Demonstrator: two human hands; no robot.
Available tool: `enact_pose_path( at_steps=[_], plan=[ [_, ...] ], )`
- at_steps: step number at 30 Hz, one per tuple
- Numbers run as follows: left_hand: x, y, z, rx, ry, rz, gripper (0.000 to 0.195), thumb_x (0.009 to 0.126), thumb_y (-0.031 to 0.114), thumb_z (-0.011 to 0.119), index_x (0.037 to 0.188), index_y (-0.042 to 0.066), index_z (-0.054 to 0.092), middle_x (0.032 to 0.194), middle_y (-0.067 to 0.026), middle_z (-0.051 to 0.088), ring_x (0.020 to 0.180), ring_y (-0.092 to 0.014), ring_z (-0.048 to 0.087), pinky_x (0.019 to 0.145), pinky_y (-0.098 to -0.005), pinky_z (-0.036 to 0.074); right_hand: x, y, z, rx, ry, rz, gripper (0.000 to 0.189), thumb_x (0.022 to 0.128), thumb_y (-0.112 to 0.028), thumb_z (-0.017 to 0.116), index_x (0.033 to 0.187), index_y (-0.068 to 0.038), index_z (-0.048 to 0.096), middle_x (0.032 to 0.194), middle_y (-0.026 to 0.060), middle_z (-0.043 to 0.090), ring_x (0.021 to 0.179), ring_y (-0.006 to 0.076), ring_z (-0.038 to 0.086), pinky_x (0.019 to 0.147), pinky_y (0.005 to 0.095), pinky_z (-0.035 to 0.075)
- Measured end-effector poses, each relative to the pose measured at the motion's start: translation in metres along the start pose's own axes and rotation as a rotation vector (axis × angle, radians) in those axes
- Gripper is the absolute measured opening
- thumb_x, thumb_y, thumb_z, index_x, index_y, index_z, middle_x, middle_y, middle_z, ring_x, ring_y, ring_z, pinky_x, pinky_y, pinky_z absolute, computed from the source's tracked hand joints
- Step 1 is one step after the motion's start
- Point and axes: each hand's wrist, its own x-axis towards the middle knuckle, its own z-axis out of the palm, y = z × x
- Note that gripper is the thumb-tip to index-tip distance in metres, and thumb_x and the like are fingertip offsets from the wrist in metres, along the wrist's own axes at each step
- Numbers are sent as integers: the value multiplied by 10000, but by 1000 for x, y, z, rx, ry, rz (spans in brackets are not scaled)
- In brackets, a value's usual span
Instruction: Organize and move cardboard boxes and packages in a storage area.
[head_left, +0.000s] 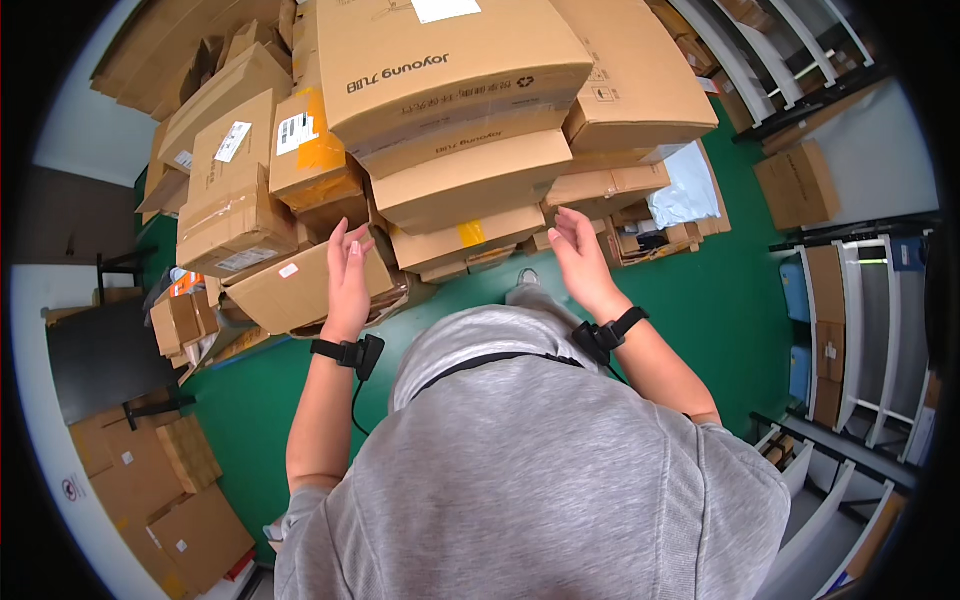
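Observation:
My left hand (349, 281) is raised with its fingers apart and holds nothing; it appears in front of an open cardboard carton (315, 289). To the right, my right hand (581, 259) is also empty, its fingers loosely spread, near the lower boxes of the pile. Between the hands rises a stack: a large Joyoung cardboard box (457, 67) on top, another cardboard box (472, 180) under it, and a flatter box with yellow tape (472, 234) lower down. A box with orange tape (311, 150) stands left of the stack. Whether either hand touches cardboard cannot be told.
More cartons (232, 187) are piled at the left, and a large cardboard box (637, 82) lies at the right with a pale blue plastic mailer (686, 187) below. Shelving racks (862, 330) line the right side. A dark table (109, 360) stands at the left on the green floor (720, 322).

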Motion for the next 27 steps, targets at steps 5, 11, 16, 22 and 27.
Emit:
enact_pose_path(
  at_steps=[5, 11, 16, 22, 27],
  plan=[
    [2, -12, -11, -13, -50, 3, 630, 1143, 434, 418, 1639, 77, 267, 1561, -183, 480, 1378, -299, 531, 1197, -460, 366, -23, -3, 0, -56, 71, 19, 511, 1070, -178, 597, 1520, -10, 421, 1488, 210, 520, 1354, 269, 528, 1142, 378, 435],
    [2, -24, -3, -54, -69, -28, 613, 1140, 428, 434, 1633, 91, 296, 1542, -175, 494, 1377, -296, 533, 1188, -450, 372, -34, -5, -16, -71, 108, 32, 550, 1065, -203, 614, 1522, 14, 400, 1494, 240, 512, 1373, 299, 536, 1149, 392, 436],
    [10, -6, 8, -37, -52, 35, 602, 1142, 407, 436, 1632, 87, 296, 1555, -179, 479, 1386, -297, 524, 1188, -449, 373, -8, -16, -37, -73, 128, -25, 531, 1075, -215, 596, 1517, 12, 407, 1484, 234, 526, 1362, 285, 543, 1153, 387, 429],
    [47, 6, 22, 2, 11, 28, 663, 1138, 471, 397, 1660, 94, 243, 1633, -169, 393, 1499, -311, 389, 1241, -465, 292, 56, -23, -48, -71, 9, -65, 571, 1097, -297, 569, 1527, 43, 411, 1449, 228, 567, 1329, 272, 561, 1136, 381, 438],
    [74, -17, 42, -115, 178, -222, 731, 1111, 582, 380, 1677, 140, 243, 1685, -76, 331, 1575, -238, 237, 1272, -470, 168, 107, -25, -33, 42, -201, 42, 692, 1101, -391, 566, 1554, 81, 342, 1470, 233, 554, 1350, 281, 545, 1157, 385, 421]
  ],
)
